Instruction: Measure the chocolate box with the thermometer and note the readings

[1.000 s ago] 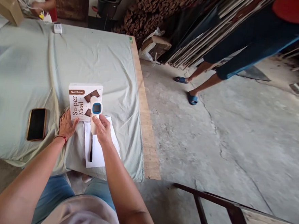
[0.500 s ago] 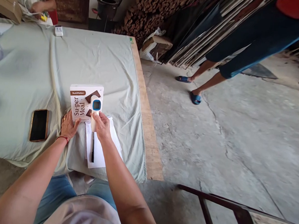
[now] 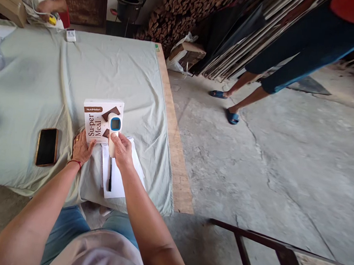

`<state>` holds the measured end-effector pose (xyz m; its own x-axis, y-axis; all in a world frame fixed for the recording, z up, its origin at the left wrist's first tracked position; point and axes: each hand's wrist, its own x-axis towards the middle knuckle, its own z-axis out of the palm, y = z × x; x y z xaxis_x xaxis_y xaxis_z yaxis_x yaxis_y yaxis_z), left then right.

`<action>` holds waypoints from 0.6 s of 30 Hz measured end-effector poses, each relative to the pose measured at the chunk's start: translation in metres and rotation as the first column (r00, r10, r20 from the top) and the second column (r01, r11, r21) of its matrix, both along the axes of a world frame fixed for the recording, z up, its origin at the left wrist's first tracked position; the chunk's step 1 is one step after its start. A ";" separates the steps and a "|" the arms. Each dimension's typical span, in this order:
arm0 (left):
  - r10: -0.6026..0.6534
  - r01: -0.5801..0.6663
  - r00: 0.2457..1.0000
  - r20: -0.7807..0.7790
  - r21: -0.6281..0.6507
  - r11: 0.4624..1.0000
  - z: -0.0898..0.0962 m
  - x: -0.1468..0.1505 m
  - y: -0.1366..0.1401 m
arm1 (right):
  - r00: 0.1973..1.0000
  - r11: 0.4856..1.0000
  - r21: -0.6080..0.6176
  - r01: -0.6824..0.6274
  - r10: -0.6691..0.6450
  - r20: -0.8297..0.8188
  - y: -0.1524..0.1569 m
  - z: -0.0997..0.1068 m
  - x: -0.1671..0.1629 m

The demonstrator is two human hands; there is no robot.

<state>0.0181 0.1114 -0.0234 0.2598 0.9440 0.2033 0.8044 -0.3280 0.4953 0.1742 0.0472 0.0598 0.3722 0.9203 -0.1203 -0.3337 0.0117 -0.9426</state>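
A white "Su-per Meal" box (image 3: 93, 120) with brown pictures faces me on the cloth-covered table. My left hand (image 3: 82, 145) holds it at the lower left corner, thumb at the bottom edge and fingers along the left side. Wrapped in my right hand (image 3: 122, 148) is a white infrared thermometer (image 3: 112, 146) with a blue-framed screen. It is in front of the box's right part, its sensor end hidden from me. Under my right hand lie white papers (image 3: 120, 185) with a black pen (image 3: 110, 178) on them.
A phone (image 3: 46, 147) lies left on the green cloth (image 3: 114, 71). At the far edge sits a small white device (image 3: 71, 35), near a person's hand (image 3: 45, 8). Another person's legs (image 3: 259, 79) stand to the right. A dark metal frame (image 3: 248, 234) is at lower right.
The view has shifted slightly. Both hands, the box and the thermometer keep their positions relative to each other.
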 end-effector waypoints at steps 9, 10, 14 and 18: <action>-0.009 0.009 1.000 -0.007 -0.009 1.000 0.001 0.001 0.001 | 1.000 0.998 -0.059 -0.018 0.017 -0.018 -0.043 -0.011 0.018; -0.013 0.013 1.000 -0.005 -0.008 1.000 0.002 0.001 0.000 | 1.000 0.997 -0.078 -0.016 0.015 -0.012 -0.049 -0.015 0.021; -0.029 0.029 1.000 -0.003 0.007 1.000 0.003 0.001 0.000 | 1.000 0.986 -0.162 0.025 -0.025 0.001 -0.073 -0.035 0.036; -0.029 0.029 1.000 -0.006 0.026 0.999 0.002 0.002 0.001 | 0.998 0.968 -0.249 0.027 -0.010 0.067 -0.091 -0.056 0.050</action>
<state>0.0199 0.1126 -0.0215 0.2883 0.9304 0.2264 0.7970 -0.3642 0.4818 0.2245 -0.0433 0.0043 0.4034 0.8573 -0.3200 -0.2736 -0.2207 -0.9362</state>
